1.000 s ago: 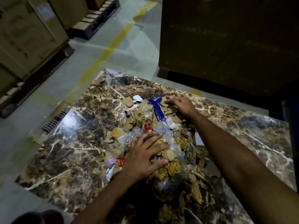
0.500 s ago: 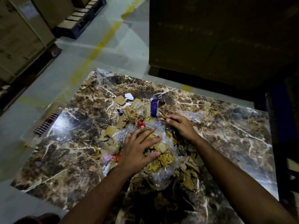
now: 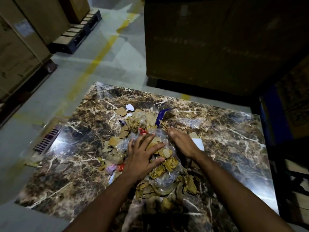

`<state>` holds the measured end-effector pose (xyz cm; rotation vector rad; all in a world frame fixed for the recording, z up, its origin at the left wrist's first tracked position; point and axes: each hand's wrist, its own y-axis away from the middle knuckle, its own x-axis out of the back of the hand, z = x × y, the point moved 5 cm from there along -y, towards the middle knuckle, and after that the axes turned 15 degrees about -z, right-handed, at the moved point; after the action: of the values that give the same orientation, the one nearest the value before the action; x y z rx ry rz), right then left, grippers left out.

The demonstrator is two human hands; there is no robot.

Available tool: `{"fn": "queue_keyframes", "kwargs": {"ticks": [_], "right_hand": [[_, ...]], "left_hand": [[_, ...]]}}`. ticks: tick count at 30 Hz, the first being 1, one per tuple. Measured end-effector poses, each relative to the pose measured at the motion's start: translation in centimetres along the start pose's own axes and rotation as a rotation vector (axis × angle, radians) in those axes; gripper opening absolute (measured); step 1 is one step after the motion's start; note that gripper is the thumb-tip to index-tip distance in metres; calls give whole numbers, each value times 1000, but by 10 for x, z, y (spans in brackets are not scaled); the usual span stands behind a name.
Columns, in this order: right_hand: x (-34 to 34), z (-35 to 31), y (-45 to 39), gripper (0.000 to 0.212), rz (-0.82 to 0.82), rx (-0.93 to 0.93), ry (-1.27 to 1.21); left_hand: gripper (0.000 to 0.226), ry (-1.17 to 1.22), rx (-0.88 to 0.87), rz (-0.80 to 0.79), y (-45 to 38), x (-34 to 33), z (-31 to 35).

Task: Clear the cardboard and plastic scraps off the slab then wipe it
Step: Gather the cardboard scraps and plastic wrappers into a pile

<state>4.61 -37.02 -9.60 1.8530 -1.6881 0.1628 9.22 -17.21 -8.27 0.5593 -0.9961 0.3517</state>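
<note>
A brown veined marble slab [image 3: 225, 131] carries a heap of cardboard scraps and clear plastic film [image 3: 165, 166] at its middle. My left hand [image 3: 142, 156] lies flat on the heap with fingers spread, pressing on the plastic. My right hand [image 3: 182, 143] rests edge-on against the right side of the heap, fingers together. A blue strip [image 3: 161, 115] sticks up at the far end of the heap. A loose cardboard piece [image 3: 121, 111] and a white paper scrap [image 3: 130, 107] lie beyond it. A white scrap [image 3: 198, 143] lies just right of my right hand.
A tall dark cardboard box [image 3: 209, 39] stands behind the slab. Stacked boxes on pallets [image 3: 25, 30] line the left. A yellow line [image 3: 100, 52] runs across the concrete floor, and a floor grate [image 3: 47, 139] sits by the slab's left edge.
My right hand has drawn back from the far end of the heap toward me, sweeping scraps inward against the pile. My left hand stays pressed on the plastic.
</note>
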Motion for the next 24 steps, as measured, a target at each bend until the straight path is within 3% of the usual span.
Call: {"fn": "queue_keyframes", "kwargs": {"ticks": [4,9,13,16,20,24], "right_hand": [[39,7,13,41,163,-52,-141],[58,52,40,38,480,-165,-257],[21,63,39,39,409,-261,-292],[3,54,33,38,326,-215,-276],[43,51,34,32,618,-241,-139],[64,43,5,34,503,-232,-148]], "left_hand": [[56,-12,-60,51,0,12,4],[45,112,-111,219,4,27,7],[48,185,-113,294,5,37,5],[48,286,-97,322,7,47,-4],[44,435,-8,395,-6,78,-50],[40,466,106,310,-56,101,-117]]}}
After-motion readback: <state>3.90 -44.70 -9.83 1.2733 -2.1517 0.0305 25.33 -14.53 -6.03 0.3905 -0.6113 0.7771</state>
